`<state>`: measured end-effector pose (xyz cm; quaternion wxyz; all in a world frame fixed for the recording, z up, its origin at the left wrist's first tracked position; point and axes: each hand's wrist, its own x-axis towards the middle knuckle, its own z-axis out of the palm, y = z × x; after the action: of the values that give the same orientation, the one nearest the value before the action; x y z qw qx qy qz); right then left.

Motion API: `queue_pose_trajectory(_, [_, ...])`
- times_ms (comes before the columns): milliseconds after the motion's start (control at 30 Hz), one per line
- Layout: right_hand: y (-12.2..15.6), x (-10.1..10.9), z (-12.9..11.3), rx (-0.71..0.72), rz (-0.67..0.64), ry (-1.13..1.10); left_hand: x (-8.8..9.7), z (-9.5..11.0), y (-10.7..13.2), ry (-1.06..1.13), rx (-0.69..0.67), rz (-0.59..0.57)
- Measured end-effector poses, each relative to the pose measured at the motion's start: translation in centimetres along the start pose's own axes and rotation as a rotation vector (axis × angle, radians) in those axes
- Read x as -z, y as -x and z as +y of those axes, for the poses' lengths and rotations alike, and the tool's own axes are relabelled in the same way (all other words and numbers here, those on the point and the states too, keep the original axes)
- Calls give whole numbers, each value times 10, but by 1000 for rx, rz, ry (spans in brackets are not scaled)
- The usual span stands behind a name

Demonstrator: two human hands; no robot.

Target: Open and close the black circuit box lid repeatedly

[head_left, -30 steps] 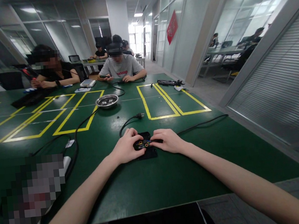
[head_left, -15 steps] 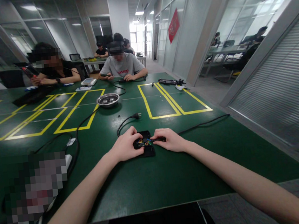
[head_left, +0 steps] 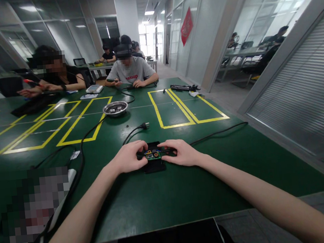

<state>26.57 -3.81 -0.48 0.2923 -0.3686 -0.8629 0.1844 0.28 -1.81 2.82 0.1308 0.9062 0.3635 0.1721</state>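
Note:
A small green circuit board (head_left: 153, 154) with coloured parts sits in an open black plastic case (head_left: 154, 165) on the green table (head_left: 163, 197). My left hand (head_left: 127, 158) grips the board's left end with curled fingers. My right hand (head_left: 182, 152) pinches the right end, where a black cable (head_left: 217, 133) leaves the case toward the right. A second black cord with a plug (head_left: 144, 126) runs out behind the case.
A metal bowl (head_left: 115, 108) holding small parts stands beyond, among yellow taped rectangles (head_left: 175, 110). A white power strip (head_left: 67, 182) and black cords lie at the left. Two people sit across the table; a black tool (head_left: 183, 87) lies far right. The table's right edge is close.
Both hands and the case have shifted slightly left, and the green board now shows more clearly lifted between my fingertips. The plug cord has moved with them.

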Motion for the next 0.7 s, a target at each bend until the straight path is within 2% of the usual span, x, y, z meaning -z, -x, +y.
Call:
queue_pose_trajectory(200, [-2, -3, 5, -23, 33, -4, -1, 0, -2, 16, 72, -94])
queue_pose_trajectory(433, [-6, -6, 10, -32, 54, 22, 0, -2, -5, -53, 111, -97])
queue_pose_trajectory(700, [-6, -8, 11, 23, 67, -35, 2, 1, -4, -55, 137, -127])
